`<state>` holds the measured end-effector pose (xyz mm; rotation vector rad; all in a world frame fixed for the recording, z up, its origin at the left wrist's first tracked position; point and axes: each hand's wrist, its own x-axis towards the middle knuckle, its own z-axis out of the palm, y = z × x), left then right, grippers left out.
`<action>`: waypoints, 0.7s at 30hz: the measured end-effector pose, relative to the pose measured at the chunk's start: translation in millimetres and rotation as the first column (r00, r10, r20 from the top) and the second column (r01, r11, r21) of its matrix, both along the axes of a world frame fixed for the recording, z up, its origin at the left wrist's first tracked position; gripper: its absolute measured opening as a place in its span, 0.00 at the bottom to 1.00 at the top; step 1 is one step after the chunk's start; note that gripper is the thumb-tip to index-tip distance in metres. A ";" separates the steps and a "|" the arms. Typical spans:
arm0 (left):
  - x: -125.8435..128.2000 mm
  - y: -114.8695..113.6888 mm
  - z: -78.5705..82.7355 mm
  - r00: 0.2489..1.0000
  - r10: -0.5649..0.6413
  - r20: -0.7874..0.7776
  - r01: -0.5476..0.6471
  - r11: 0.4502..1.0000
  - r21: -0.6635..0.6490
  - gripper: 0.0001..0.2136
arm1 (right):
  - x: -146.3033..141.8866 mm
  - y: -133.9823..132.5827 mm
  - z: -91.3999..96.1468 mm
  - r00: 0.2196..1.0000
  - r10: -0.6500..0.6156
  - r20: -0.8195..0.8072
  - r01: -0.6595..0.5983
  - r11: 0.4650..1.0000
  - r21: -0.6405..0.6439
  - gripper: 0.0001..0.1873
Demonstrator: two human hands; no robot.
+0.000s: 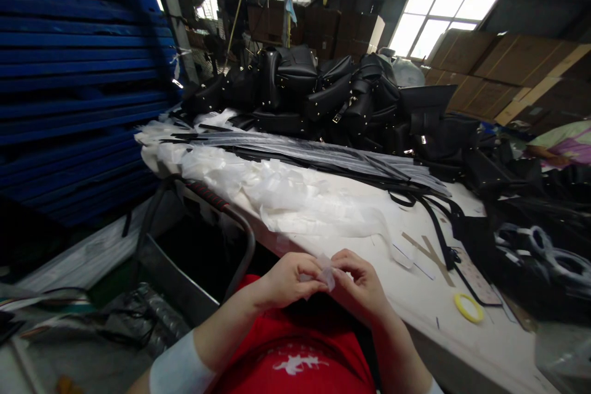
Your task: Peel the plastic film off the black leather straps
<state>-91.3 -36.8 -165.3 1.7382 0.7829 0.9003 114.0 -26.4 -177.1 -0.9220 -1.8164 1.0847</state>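
Observation:
Close in front of my red apron, my left hand (pixel 295 277) and my right hand (pixel 357 280) meet near the table's front edge. Both pinch a small piece of thin, whitish translucent sheet (pixel 327 272) between their fingertips. Its exact kind does not show. Just beyond my hands, a heap of similar white translucent sheets (pixel 295 191) covers part of the white table (pixel 369 345). Behind that heap lies a bundle of long black strips (pixel 314 151) with clear film on them.
Black leather bags (pixel 295 74) with metal fittings are piled along the back. A yellow tape roll (pixel 468 308) lies at the right, near black straps (pixel 436 221). To the left stand a metal-framed chair (pixel 249 240) and stacked blue pallets (pixel 83 86). Cardboard boxes (pixel 489 74) rise behind.

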 end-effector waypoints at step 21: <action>2.7 1.8 -4.6 0.982 -0.049 -0.180 0.048 0.999 -0.010 0.07 | -13.6 1.4 3.7 0.997 -0.064 0.038 0.061 0.996 0.069 0.06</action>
